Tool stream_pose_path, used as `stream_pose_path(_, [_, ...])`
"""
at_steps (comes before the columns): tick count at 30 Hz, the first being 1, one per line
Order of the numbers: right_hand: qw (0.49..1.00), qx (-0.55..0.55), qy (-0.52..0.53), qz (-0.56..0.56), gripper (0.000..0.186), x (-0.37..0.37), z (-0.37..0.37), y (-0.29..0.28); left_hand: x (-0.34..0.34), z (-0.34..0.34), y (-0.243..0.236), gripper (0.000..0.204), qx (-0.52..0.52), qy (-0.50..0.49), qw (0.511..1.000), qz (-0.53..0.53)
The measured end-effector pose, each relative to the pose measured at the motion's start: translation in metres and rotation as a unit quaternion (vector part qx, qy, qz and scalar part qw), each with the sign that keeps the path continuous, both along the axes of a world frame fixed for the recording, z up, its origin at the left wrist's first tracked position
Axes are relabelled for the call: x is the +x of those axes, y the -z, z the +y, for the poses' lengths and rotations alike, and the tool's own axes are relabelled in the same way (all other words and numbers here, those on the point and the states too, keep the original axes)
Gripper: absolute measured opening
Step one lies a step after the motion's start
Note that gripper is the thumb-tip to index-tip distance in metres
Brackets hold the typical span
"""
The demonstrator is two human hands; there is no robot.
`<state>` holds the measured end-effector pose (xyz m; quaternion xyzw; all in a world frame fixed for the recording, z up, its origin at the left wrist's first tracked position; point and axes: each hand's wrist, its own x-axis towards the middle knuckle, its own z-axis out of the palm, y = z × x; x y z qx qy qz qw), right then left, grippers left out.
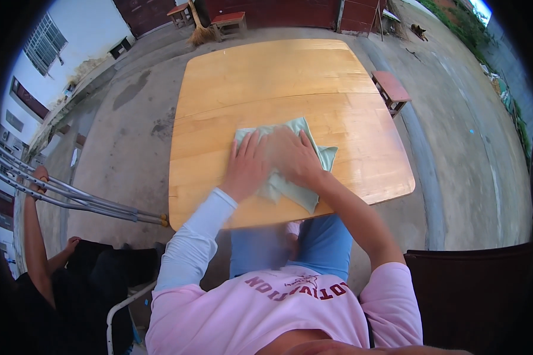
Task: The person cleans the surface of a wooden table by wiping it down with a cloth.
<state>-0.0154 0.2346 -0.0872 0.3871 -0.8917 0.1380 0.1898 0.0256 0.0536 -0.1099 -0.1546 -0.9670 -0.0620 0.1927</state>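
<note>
A pale green cloth lies spread and wrinkled on a light wooden table, near the edge closest to me. My left hand rests on the cloth's left part, palm down, with its fingers stretched out and a little apart. Beside it, my right hand is on the middle of the cloth. Its fingers are blurred, so I cannot make out how far they are bent. To the right of that hand a corner of the cloth sticks up in a fold.
At the left, another person's hand holds metal crutches, whose tips reach the table's left corner. A red-topped stool stands right of the table. Beyond the far edge are a broom and a low bench.
</note>
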Motion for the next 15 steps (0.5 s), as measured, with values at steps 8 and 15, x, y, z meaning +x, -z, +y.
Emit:
stream_pose_path(8, [0.986,0.064,-0.03,-0.151,0.057,0.081,0.051,-0.011,0.087,0.025,-0.029,0.068,0.036,0.074,0.988,-0.129])
stream_pose_path(15, [0.987,0.074,0.059,-0.132,0.056,0.066,0.076,-0.015,0.049,0.051,-0.02,0.075,0.026,0.129,0.987,-0.095])
